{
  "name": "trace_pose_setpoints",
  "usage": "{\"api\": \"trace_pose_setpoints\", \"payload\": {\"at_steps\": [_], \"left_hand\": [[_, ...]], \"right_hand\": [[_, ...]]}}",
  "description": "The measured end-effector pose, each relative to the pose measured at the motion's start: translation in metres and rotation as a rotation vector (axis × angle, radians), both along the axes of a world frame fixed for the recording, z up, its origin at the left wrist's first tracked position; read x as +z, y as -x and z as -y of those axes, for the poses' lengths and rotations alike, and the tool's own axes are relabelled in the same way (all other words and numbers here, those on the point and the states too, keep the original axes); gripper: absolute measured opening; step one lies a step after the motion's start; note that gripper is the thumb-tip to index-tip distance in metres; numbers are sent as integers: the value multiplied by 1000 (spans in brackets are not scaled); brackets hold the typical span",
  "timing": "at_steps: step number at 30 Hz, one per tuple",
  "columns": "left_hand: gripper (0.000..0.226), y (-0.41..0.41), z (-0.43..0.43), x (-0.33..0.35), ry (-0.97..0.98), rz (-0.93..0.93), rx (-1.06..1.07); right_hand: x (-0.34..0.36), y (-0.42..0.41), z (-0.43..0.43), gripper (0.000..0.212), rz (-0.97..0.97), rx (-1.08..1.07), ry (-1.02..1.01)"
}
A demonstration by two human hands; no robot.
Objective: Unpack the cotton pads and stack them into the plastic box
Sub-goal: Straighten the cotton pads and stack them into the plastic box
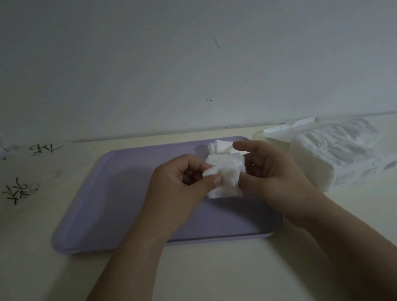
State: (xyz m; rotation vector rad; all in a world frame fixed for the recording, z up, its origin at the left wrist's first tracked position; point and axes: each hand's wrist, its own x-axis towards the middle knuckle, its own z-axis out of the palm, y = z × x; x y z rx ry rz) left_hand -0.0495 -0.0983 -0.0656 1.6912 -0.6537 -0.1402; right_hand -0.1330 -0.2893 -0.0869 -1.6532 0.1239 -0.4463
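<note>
Above the lilac tray [111, 205] I hold a loose bunch of white cotton pads [225, 174] between both hands. My left hand [182, 182] pinches the bunch at its left edge with thumb and fingers. My right hand [267, 170] touches the right side of the bunch, its fingers curled and spread. A few more white pads [220, 146] show just behind the bunch. To the right on the table lies the clear plastic pack [338, 149], still full of white pads. A pale translucent plastic box [272, 138] stands between tray and pack, mostly hidden.
The tray lies on a cream table [215, 280] pushed against a pale wall. Black scribbles [17, 190] mark the table's far left. The left half of the tray holds nothing.
</note>
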Motion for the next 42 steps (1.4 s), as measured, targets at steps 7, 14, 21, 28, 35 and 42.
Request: {"api": "trace_pose_setpoints", "payload": {"at_steps": [7,14,21,28,35,42], "left_hand": [[43,-5,0,-4,-7,-25,53],[53,-13,-9,-8,-188,-73,-194],[39,-12,-4,-10,-220,-37,-136],[26,-5,0,-11,-238,-22,-156],[33,0,-4,-3,-110,-45,-119],[25,-30,4,-1,-239,10,247]], "right_hand": [[3,2,-5,73,-68,-7,243],[-1,2,-2,60,-70,2,361],[-2,2,-16,63,-114,-59,402],[6,5,-29,90,-179,47,267],[13,8,-14,66,-152,50,226],[18,7,-4,61,-97,-291,170]]}}
